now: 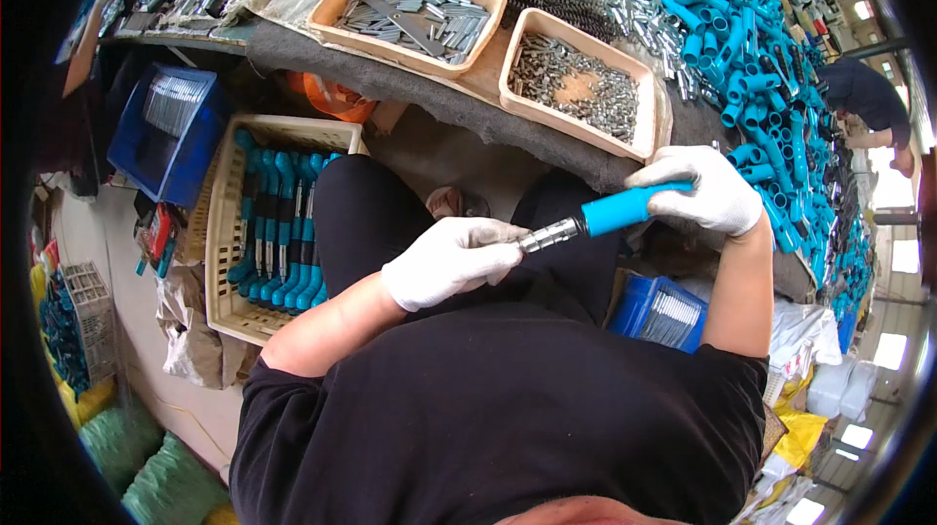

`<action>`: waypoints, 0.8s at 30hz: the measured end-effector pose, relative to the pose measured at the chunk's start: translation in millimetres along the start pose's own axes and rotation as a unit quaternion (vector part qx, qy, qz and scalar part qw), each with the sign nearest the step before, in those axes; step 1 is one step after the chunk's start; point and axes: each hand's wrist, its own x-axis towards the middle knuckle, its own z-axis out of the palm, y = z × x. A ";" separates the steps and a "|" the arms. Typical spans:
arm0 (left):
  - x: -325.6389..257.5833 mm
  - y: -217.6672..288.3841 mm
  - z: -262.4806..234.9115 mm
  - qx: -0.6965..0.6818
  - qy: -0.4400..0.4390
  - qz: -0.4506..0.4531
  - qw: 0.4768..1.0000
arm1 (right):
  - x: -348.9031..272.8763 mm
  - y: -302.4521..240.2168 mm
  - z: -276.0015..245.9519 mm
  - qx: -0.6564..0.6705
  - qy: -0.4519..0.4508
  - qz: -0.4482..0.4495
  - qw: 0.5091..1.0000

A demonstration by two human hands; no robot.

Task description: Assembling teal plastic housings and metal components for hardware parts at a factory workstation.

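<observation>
the left hand point(454, 260) pinches the silver metal shaft point(552, 234), the right hand point(711, 188) curls round the teal handle point(615, 212); gripping opposite ends probably holds both parts in line.

Left fingers point(496, 231) hide part of the metal shaft point(552, 234) — green sacks point(178, 482) (lower left) run out of view.

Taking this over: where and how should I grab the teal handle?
Probably around the bare stretch of the teal handle beside the metal shaft, from above: it looks roughly cylindrical, while the right grip holds its other end and the left grip the shaft.
</observation>
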 end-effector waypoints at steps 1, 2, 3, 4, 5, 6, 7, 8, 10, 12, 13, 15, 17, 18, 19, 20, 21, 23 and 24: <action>-2.6 1.0 -0.5 0.000 -0.005 -0.005 1.000 | 4.5 -4.2 -1.4 -0.064 -0.031 -0.040 0.997; -4.2 1.8 -1.2 -0.001 -0.011 -0.010 1.000 | 10.1 -1.8 5.8 -0.055 -0.017 -0.085 0.995; -5.1 2.9 -0.7 -0.004 -0.011 -0.008 1.000 | 15.4 -7.4 11.1 -0.057 -0.020 -0.084 0.995; -5.4 4.2 0.6 0.005 -0.008 -0.011 1.000 | 22.2 -14.7 18.2 -0.051 -0.046 -0.079 0.995; -4.9 4.5 -0.6 0.014 -0.002 -0.014 1.000 | 31.3 -21.1 26.1 -0.046 -0.073 -0.075 0.993; -4.5 3.6 -3.0 0.012 -0.002 -0.012 1.000 | 35.3 -25.6 39.5 -0.008 -0.044 -0.086 0.995; -3.8 1.4 -5.4 -0.010 0.008 -0.014 1.000 | 37.6 -25.0 47.7 0.047 -0.013 -0.052 0.997; -3.1 -0.7 -7.7 -0.032 0.018 -0.016 0.999 | 40.3 -25.1 55.8 0.036 0.006 -0.059 0.998; -1.1 -2.6 -11.5 -0.032 0.012 -0.006 0.999 | 46.1 -26.0 65.1 0.025 0.024 -0.066 0.997; -0.9 -1.8 -13.3 -0.032 0.007 0.004 0.999 | 50.5 -26.4 67.9 0.055 0.028 0.014 0.998; -2.5 0.3 -13.6 -0.013 0.013 -0.006 1.000 | 53.5 -27.8 66.8 0.055 0.026 0.015 0.998; -4.3 3.6 -15.0 0.005 0.019 -0.016 1.000 | 58.6 -31.3 64.3 0.055 -0.038 0.085 0.994; -4.3 7.1 -18.3 0.041 0.032 -0.008 0.999 | 62.5 -31.5 66.4 0.054 -0.041 0.106 0.992; -3.9 5.6 -20.3 0.040 0.035 -0.006 0.999 | 64.6 -31.4 68.4 0.054 -0.043 0.125 0.990; -2.5 2.1 -22.8 0.010 0.033 -0.022 0.999 | 63.2 -31.5 78.0 0.098 -0.026 0.067 0.993; -1.5 -1.0 -24.8 -0.021 0.031 -0.036 0.999 | 63.9 -32.7 82.8 0.071 -0.002 0.037 0.997; -1.5 -3.3 -25.5 -0.023 0.036 -0.034 0.998 | 65.2 -34.2 86.0 0.045 0.022 0.008 0.999; -1.1 -8.2 -25.2 0.004 0.051 -0.034 0.998 | 67.2 -38.5 90.9 -0.005 0.037 -0.036 0.999; 0.1 -9.6 -26.1 -0.008 0.043 -0.041 0.998 | 69.6 -40.9 92.0 0.015 0.025 -0.009 1.000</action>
